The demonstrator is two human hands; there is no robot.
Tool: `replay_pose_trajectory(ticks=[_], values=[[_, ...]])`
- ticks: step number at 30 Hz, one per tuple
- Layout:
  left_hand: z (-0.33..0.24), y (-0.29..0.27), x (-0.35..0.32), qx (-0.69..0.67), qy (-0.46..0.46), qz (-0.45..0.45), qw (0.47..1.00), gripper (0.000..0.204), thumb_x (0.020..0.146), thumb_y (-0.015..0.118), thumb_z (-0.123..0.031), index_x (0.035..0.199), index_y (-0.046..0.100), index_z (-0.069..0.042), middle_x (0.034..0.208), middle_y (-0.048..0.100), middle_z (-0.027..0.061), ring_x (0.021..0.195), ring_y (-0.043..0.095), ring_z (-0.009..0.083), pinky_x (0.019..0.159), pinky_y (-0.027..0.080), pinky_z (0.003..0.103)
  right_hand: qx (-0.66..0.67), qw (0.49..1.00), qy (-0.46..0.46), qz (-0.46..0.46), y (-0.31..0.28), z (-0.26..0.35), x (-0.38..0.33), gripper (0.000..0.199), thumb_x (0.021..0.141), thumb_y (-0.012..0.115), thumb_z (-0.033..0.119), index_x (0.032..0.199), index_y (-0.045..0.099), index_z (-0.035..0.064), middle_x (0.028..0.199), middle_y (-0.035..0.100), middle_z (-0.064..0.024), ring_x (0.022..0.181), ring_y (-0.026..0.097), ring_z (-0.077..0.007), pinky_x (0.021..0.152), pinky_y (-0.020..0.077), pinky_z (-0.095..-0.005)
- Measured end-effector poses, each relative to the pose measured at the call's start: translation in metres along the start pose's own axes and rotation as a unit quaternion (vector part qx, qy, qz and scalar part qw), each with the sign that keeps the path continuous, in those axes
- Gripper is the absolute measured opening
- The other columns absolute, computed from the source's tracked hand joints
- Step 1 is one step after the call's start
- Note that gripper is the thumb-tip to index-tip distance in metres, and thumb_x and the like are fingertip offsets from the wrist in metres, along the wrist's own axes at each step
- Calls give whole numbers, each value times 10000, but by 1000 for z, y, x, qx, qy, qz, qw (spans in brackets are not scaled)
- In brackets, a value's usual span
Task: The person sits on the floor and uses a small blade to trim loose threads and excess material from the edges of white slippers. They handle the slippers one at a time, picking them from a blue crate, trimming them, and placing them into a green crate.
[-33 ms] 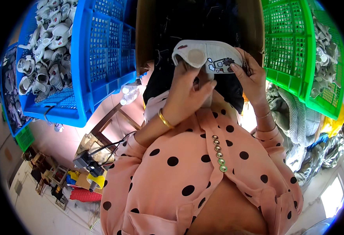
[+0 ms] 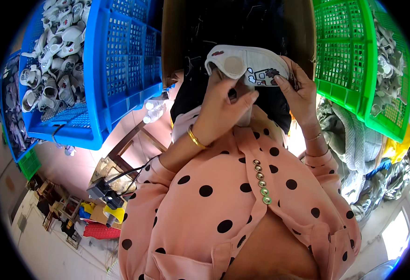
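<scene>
Lower centre: pink polka-dot sleeves, gold bangle on left wrist. Mid-frame: left hand closed around the near side of a small white shoe upper, thumb across it. Right hand pinches the upper's right end, fingers curled. Upper sits centre-top, held over dark cloth. Beyond: blue crate upper left w/ grey-white shoe pieces; green crate upper right, similar pieces.
</scene>
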State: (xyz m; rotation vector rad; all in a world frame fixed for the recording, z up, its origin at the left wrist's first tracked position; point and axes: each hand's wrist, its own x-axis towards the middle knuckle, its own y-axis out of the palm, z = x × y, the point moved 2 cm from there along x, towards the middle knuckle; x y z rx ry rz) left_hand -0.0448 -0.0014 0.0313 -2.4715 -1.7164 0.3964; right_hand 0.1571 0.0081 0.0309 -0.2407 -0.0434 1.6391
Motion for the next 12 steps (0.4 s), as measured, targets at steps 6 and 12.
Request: replay_pose_trajectory(ticks=[6,12], values=[[7,15,-14,-356,-120,126,918,385,891,654,-114,1221,513,24,1137,574,54,1054,546,129,918,453,277,43,997,25,53,-7,-16,-10,428,907,630,62,1293,492,-63,1235,587,-96,1108,547,-120,983,419,-257],[-3,-5,-37,123,72,156,977,529,926,611,-136,1417,415,-145,1302,557,112,1149,584,276,987,445,274,66,990,81,99,-16,-39,-17,450,918,611,53,1336,470,-36,1243,583,-83,1137,533,-124,1000,407,-258]])
